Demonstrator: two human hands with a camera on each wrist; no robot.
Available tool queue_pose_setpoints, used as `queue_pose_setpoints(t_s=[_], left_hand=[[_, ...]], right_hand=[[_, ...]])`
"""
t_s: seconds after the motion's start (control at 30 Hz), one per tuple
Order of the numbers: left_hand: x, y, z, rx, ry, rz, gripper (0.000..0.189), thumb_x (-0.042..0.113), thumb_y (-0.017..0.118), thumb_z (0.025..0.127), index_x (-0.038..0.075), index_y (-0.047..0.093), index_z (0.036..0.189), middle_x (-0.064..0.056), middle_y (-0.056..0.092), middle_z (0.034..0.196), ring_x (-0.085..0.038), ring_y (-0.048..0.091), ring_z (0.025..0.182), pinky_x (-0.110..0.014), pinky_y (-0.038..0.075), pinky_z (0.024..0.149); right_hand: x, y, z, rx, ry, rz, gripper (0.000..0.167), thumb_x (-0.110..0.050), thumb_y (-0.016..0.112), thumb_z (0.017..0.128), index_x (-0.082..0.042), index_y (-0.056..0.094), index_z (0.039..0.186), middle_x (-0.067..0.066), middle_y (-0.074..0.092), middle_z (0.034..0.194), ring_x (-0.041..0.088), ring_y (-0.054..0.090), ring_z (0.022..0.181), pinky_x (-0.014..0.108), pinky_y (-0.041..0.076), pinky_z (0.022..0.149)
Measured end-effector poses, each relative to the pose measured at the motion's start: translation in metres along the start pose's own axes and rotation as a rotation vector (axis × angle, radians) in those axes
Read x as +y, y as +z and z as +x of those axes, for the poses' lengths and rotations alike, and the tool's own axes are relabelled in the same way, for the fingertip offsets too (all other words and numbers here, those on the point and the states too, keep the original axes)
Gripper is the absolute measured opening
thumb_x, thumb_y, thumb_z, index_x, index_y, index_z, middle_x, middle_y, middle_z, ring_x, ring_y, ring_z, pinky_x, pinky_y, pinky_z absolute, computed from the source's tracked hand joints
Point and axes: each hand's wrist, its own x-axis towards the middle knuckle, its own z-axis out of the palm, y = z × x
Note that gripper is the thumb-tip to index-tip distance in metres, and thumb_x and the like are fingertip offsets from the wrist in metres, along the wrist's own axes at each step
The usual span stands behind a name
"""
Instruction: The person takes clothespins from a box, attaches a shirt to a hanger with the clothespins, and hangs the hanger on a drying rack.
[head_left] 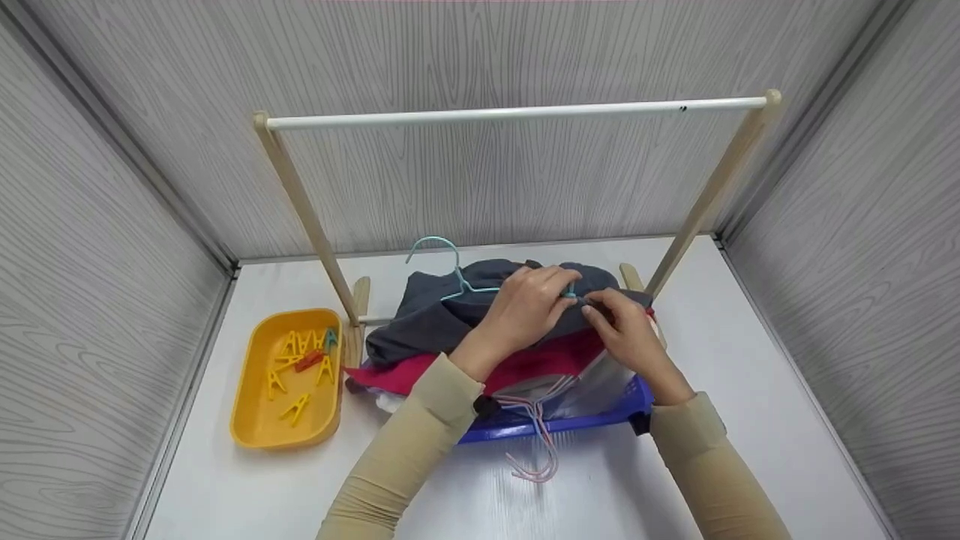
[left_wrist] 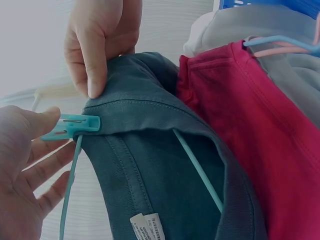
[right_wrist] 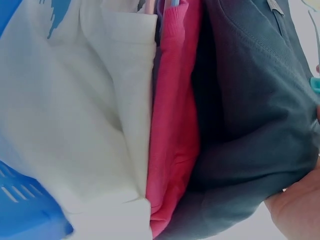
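- The dark grey garment (head_left: 431, 330) lies bunched over the crimson garment (head_left: 540, 364), above the blue basket (head_left: 574, 421) and beneath the drying rack bar (head_left: 517, 114).
- The teal hanger (head_left: 459, 271) sits partly inside it: the hook stands out at one end, and the left wrist view shows one thin arm crossing the gap beneath the stitched edge.
- The left hand (head_left: 529, 300) pinches the teal clothespin (left_wrist: 82, 123) by its handle end, thumb along one side; the other fingers spread loosely behind.
- The clothespin's mouth lies across the garment's stitched edge, beside the tip of a hanger arm; whether it bites both cannot be told.
- The right hand (head_left: 622, 330) pinches the same edge just beside the clip, thumb pressed flat on the cloth.
- The cloth looks light, soft and limp, likely to sag wherever it is unsupported and hard to damage. The doubled, stitched edge seems the firmest place to grasp, better than the loose folds or the white label (left_wrist: 145, 227).
- The hanger looks light and fairly stiff, and its smooth arms may let fabric slide; its neck, below the hook, should give a steady hold.
- The clothespin looks small, hard and springy; it is best squeezed at the handles, where a slanted pinch could slip.
- More clothespins (head_left: 296, 409) lie in the yellow tray (head_left: 241, 397), well apart from both hands.
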Motion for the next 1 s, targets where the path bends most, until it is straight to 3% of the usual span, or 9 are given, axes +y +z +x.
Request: queue_pose_setpoints(t_s=[0.27,0.4,0.63,0.83,1.0], left_hand=[[-0.003,-0.002,-0.005,0.009,-0.028,-0.066,0.046,0.025,0.070,0.092,0.006,0.058,0.132,-0.006,0.070,0.108,-0.017,0.067,0.086,-0.033,0.052,0.075],[-0.005,-0.008,-0.012,0.020,-0.031,-0.093,0.050,0.025,0.072,0.091,0.006,0.056,0.135,-0.008,0.067,0.117,-0.019,0.066,0.096,-0.035,0.052,0.083],[-0.008,-0.020,-0.032,0.064,-0.030,-0.050,0.046,0.021,0.073,0.090,0.005,0.059,0.131,-0.010,0.062,0.125,-0.022,0.061,0.113,-0.036,0.049,0.095],[-0.010,-0.024,-0.056,0.072,0.060,0.010,0.042,0.018,0.074,0.089,0.003,0.062,0.126,-0.014,0.055,0.135,-0.025,0.052,0.124,-0.035,0.038,0.107],[-0.012,-0.029,-0.079,0.078,0.123,0.007,0.037,0.017,0.071,0.091,0.002,0.063,0.124,-0.016,0.053,0.136,-0.026,0.050,0.126,-0.034,0.035,0.110]], right_hand=[[-0.002,0.005,0.002,-0.012,0.028,0.023,0.011,-0.007,0.061,0.097,-0.001,0.067,0.103,0.005,0.064,0.090,0.015,0.056,0.077,0.030,0.045,0.068],[-0.002,0.006,0.002,-0.009,0.062,0.036,0.011,-0.008,0.059,0.098,-0.002,0.067,0.103,0.004,0.064,0.090,0.016,0.055,0.077,0.031,0.044,0.068],[-0.002,0.006,0.002,0.005,0.122,0.075,0.010,-0.008,0.060,0.098,-0.002,0.067,0.102,0.003,0.063,0.091,0.017,0.052,0.080,0.029,0.041,0.071],[-0.002,0.006,0.002,0.030,0.137,0.119,0.009,-0.006,0.060,0.097,-0.002,0.067,0.100,0.002,0.059,0.088,0.015,0.050,0.080,0.025,0.039,0.070],[-0.003,0.004,0.002,0.043,0.174,0.144,0.010,-0.004,0.059,0.097,0.000,0.068,0.101,0.006,0.060,0.089,0.015,0.049,0.081,0.023,0.039,0.072]])
